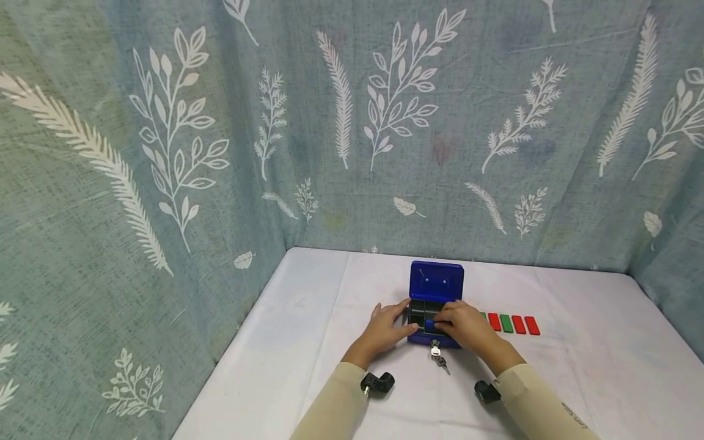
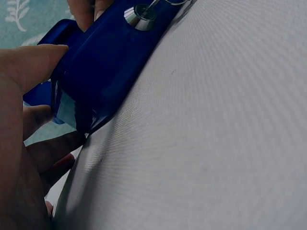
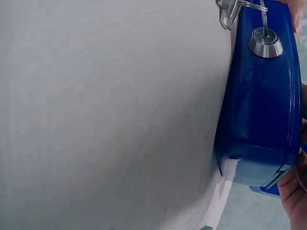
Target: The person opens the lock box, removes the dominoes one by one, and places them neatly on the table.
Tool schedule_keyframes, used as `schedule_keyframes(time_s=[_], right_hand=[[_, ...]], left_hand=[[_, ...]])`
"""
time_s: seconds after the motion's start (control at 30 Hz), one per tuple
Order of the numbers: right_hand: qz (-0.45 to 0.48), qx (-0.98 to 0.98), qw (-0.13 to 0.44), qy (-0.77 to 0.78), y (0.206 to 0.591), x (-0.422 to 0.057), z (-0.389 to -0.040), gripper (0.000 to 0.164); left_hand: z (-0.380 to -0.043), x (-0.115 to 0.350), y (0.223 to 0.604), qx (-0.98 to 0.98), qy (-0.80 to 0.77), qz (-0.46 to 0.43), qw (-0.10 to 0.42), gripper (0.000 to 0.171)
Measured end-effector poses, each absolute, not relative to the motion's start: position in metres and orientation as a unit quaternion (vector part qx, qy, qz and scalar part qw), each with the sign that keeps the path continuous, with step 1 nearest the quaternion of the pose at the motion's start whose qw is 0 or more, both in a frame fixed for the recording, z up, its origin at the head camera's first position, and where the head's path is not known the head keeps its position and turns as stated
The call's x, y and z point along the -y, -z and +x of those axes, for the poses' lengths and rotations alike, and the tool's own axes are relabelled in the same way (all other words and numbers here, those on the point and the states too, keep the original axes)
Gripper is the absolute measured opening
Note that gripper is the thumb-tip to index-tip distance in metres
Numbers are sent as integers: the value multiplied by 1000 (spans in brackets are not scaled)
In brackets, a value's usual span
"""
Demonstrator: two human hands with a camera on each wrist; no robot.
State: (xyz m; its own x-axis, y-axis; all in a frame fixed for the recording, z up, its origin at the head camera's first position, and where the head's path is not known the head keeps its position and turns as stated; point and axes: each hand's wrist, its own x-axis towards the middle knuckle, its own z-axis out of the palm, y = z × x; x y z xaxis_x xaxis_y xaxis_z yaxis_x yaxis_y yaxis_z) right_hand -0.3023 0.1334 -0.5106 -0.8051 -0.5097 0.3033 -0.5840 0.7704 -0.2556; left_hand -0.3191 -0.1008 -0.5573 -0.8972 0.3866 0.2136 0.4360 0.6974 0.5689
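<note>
A small blue metal cash box (image 1: 434, 340) stands on the table with its lid (image 1: 437, 280) raised at the back. Inside is a black tray (image 1: 417, 307) split into compartments. My left hand (image 1: 383, 327) holds the box's left side, thumb at the front corner and fingers spread along the side. Over the tray's right part, my right hand (image 1: 463, 322) pinches a small flat blue piece (image 1: 430, 324) with bent fingers; the fingers hide part of it. A key sits in the silver lock (image 3: 265, 44) on the front, with a ring and more keys (image 1: 440, 359) hanging from it.
Red and green tiles lie in a row right of the box, among them a green tile (image 1: 506, 323) and a red tile (image 1: 531, 325); my right hand partly covers the row's left end. White cloth covers the table (image 1: 308, 318). A leaf-patterned curtain (image 1: 352, 153) hangs behind and at the sides.
</note>
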Motion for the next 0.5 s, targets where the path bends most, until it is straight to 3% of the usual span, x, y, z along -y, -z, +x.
schedule_keyframes(time_s=[0.5], right_hand=[[299, 929, 137, -169, 515, -135, -300, 11]], left_hand=[[-317, 101, 556, 919, 318, -227, 47, 70]])
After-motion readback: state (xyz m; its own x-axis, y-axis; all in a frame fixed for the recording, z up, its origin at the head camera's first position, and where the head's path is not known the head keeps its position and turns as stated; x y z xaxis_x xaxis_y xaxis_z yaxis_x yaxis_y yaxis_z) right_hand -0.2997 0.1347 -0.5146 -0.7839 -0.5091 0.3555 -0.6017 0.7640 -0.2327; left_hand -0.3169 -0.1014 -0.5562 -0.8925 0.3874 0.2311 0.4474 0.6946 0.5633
